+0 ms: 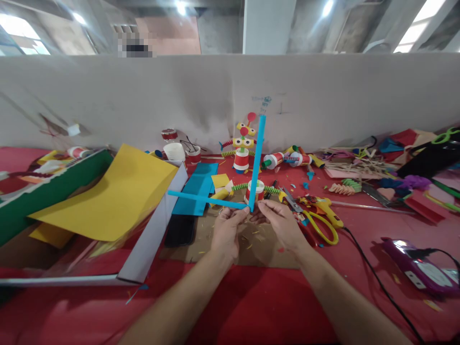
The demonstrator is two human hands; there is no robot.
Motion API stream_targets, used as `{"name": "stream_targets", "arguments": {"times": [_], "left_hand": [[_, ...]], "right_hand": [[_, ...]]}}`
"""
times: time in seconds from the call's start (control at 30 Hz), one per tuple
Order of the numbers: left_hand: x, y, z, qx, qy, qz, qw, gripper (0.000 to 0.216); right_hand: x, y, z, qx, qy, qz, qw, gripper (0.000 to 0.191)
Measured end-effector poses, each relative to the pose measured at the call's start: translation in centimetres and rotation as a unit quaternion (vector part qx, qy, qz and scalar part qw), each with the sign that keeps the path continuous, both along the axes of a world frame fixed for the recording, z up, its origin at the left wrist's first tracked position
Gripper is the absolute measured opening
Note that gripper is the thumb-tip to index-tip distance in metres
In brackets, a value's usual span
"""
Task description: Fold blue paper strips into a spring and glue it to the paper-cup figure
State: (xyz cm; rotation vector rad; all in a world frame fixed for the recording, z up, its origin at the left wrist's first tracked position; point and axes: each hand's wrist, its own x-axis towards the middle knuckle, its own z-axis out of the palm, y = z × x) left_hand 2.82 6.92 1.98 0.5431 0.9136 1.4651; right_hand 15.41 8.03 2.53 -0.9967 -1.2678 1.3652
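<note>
Two blue paper strips meet at a corner in an L: an upright strip (258,158) and a strip lying out to the left (204,198). My left hand (227,229) pinches the left strip's end near the corner. My right hand (282,223) is closed at the foot of the upright strip, its fingertips partly hidden. Just behind, a red and white paper cup (260,188) with green folded-paper arms (240,187) stands on a brown board (258,247). Yellow-handled scissors (328,235) and a yellow glue gun (329,211) lie right of my right hand.
A box (154,227) with yellow paper (115,191) stands left. Blue paper (201,179) lies near a black phone (180,231). A finished-looking cup figure (241,158) stands behind. A black cord (373,282) and purple device (419,268) lie right, below piled craft scraps (355,163).
</note>
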Motion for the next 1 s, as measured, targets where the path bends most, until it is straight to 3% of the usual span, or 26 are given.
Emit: {"name": "stream_targets", "arguments": {"times": [0.37, 0.53, 0.77, 1.0], "left_hand": [[-0.3, 0.5, -1.0, -0.036, -0.107, -0.046, 0.993, 0.019], [-0.2, 0.3, -0.6, -0.014, -0.097, -0.054, 0.994, 0.016], [0.2, -0.4, 0.0, 0.029, -0.02, -0.002, 0.999, 0.014], [0.2, -0.5, 0.4, 0.06, 0.018, -0.019, 0.998, 0.013]], "right_hand": [[-1.0, -1.2, -0.4, 0.09, -0.065, -0.086, 0.99, 0.019], [-1.2, -1.5, -0.3, 0.052, -0.018, -0.079, 0.995, 0.015], [-1.2, -0.9, -0.4, 0.001, 0.066, -0.066, 0.996, 0.013], [-0.7, -0.6, 0.0, -0.006, 0.07, -0.067, 0.995, 0.014]]}}
